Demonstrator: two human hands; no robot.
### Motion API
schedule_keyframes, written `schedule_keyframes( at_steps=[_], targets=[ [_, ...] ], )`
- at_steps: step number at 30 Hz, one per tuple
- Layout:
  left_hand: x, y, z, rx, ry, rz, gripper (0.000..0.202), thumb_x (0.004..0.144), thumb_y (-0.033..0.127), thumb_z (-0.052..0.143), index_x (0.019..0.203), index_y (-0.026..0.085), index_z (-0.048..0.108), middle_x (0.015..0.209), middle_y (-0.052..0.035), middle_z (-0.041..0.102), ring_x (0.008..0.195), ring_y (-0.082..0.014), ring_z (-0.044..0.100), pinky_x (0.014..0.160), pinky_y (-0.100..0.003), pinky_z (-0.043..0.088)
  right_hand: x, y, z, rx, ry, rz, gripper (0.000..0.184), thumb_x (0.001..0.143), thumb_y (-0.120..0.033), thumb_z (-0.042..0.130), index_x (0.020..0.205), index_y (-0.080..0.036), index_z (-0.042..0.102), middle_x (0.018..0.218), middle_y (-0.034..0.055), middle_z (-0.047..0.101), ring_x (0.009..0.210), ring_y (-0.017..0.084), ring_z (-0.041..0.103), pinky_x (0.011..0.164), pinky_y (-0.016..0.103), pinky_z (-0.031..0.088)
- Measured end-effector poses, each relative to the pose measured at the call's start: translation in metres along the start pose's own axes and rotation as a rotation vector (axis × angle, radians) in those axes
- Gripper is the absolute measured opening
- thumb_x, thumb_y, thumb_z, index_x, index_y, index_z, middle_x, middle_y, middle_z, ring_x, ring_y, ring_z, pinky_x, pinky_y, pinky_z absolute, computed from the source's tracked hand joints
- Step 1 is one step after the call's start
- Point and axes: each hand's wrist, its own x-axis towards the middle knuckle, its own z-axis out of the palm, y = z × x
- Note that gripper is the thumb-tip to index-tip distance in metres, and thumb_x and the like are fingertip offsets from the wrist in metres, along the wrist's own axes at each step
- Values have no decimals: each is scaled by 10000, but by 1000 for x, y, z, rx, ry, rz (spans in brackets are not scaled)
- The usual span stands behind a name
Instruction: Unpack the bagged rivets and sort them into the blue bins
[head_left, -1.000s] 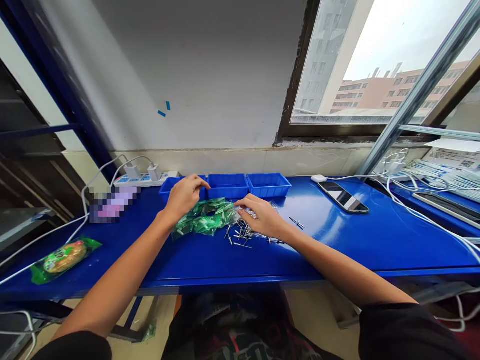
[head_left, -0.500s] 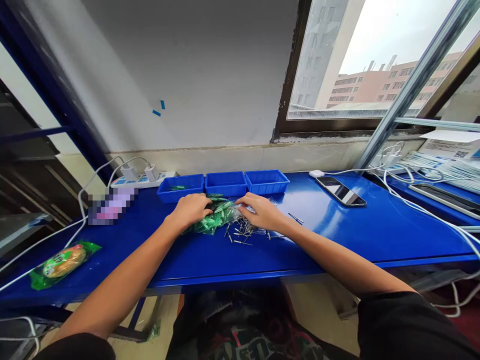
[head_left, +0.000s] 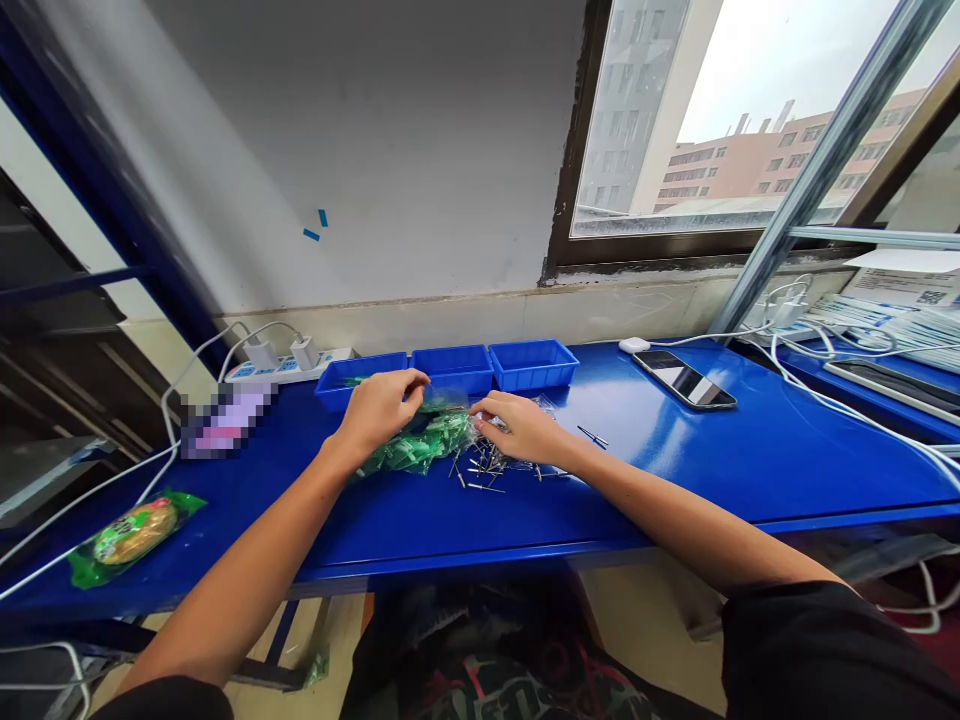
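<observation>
My left hand [head_left: 382, 408] is closed in a pinch at the raised clear edge of a plastic bag [head_left: 444, 400], above the heap. Below it lie small green plastic pieces [head_left: 420, 447], some under the film. My right hand [head_left: 521, 425] has its fingers curled at the right side of the green heap; what sits between its fingertips is hidden. Under and beside that hand are loose silver pop rivets [head_left: 486, 466] with thin pins, next to more crinkled clear plastic. Behind the hands three blue trays stand in a row: left [head_left: 330, 395], middle [head_left: 454, 384] and right [head_left: 534, 377]. Green pieces show in the left one.
A phone [head_left: 684, 380] and a white charging case [head_left: 634, 346] lie to the right, with white cables beyond. A wrapped bun [head_left: 139, 532] and a power strip [head_left: 330, 358] are on the left. Two rivets [head_left: 593, 437] lie apart right of my hand.
My left hand has risen out of the green pieces, and the clear bag edge has come up with it. My right hand has stayed nearly in place.
</observation>
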Motion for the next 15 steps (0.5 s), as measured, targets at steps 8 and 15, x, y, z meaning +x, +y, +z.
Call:
schedule_keyframes(
  at_steps=[8, 15],
  targets=[
    [-4, 23, 21, -883, -73, -76, 231, 796, 303, 507, 976, 157, 517, 803, -52, 665, 731, -160, 622, 651, -266, 483, 4, -3, 5, 291, 144, 163, 235, 842, -296, 489, 1006, -158, 583, 771, 37, 638, 672, 140, 567, 634, 287, 424],
    [0, 8, 6, -440, 10, 112, 167, 817, 213, 458, 847, 178, 618, 949, -60, 656, 921, -192, 588, 847, -342, 447, 7, -2, 4, 515, 255, 299, 148, 786, -241, 497, 675, -170, 566, 609, -3, 581, 550, 108, 505, 531, 252, 381]
  ],
)
